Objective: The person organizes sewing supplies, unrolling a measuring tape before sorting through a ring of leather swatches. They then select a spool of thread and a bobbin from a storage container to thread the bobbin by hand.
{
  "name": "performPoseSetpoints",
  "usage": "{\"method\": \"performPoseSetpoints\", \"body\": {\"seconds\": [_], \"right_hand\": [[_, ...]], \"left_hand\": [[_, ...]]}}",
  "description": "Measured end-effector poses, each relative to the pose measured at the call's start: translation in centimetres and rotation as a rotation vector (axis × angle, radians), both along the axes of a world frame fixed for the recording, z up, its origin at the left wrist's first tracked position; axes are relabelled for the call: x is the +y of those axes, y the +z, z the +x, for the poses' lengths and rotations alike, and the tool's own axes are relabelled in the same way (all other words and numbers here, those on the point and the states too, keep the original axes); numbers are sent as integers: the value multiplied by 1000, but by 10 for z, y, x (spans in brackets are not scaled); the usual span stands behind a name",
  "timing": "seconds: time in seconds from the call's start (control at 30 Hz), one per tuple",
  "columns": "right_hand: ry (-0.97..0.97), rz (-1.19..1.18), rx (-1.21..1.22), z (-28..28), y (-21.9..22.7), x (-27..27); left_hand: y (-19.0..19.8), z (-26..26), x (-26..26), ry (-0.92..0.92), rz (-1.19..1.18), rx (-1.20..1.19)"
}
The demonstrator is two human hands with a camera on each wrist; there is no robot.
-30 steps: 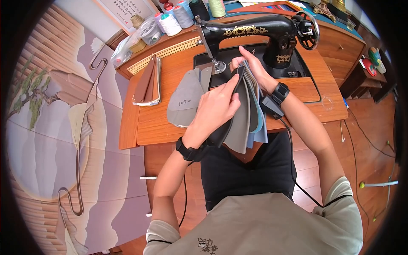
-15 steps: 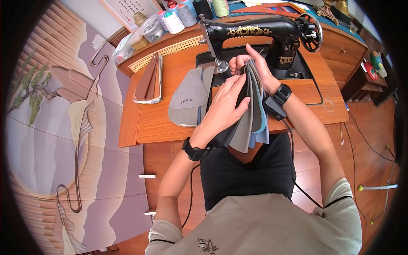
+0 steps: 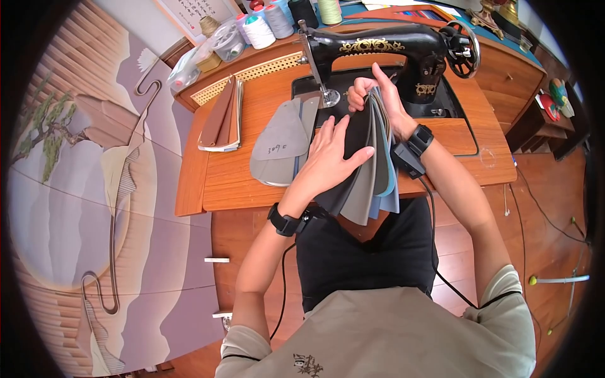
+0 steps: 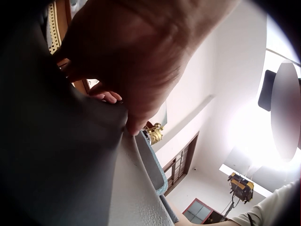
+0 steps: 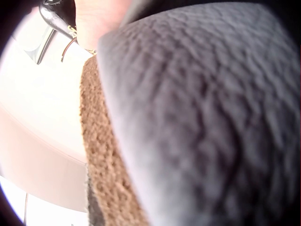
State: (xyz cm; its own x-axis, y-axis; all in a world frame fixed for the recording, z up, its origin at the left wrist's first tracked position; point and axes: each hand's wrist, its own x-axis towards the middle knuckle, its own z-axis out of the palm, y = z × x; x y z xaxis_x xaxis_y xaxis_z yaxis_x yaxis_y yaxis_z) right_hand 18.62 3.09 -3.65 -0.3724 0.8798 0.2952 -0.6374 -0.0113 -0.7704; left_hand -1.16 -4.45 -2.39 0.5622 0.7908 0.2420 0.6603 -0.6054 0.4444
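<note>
A fanned bundle of leather swatches [image 3: 362, 183], black, grey and blue, hangs over the table's front edge. The right hand [image 3: 386, 101] grips its narrow top end, thumb pointing up. On the black front swatch [image 3: 357, 134] lies the left hand [image 3: 329, 157], fingers spread and fairly straight. In the left wrist view the left hand [image 4: 136, 56] touches the dark sheet, a pale grey swatch [image 4: 134, 183] beside it. Grainy grey leather [image 5: 202, 113] with a brown suede edge [image 5: 101, 141] fills much of the right wrist view.
A black sewing machine [image 3: 378, 47] stands behind the hands. Left of them on the table [image 3: 233, 183] lie grey swatches with handwritten marks [image 3: 277, 135] and a brown swatch bundle [image 3: 224, 120]. Thread spools [image 3: 258, 31] line the back; a painted screen [image 3: 151, 220] stands at the left.
The left hand has drawn back from the bundle's top end, slid down the black swatch and spread its fingers. The right hand keeps its grip, with little movement.
</note>
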Motion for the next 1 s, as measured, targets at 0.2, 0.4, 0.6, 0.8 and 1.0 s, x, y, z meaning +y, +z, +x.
{"method": "performPoseSetpoints", "body": {"seconds": [0.2,0.4,0.6,0.8,1.0], "right_hand": [[-59,31,10,0,-2,1],[-116,28,28,0,-1,0],[-131,-13,11,0,-3,1],[-91,-15,1,1,-3,0],[-82,-10,-13,1,-1,0]], "left_hand": [[19,7,-5,-41,-189,-13],[28,16,-15,-25,-161,-46],[24,3,-11,-82,-161,-141],[23,-45,53,96,-24,-48],[15,-63,94,314,-81,206]]}}
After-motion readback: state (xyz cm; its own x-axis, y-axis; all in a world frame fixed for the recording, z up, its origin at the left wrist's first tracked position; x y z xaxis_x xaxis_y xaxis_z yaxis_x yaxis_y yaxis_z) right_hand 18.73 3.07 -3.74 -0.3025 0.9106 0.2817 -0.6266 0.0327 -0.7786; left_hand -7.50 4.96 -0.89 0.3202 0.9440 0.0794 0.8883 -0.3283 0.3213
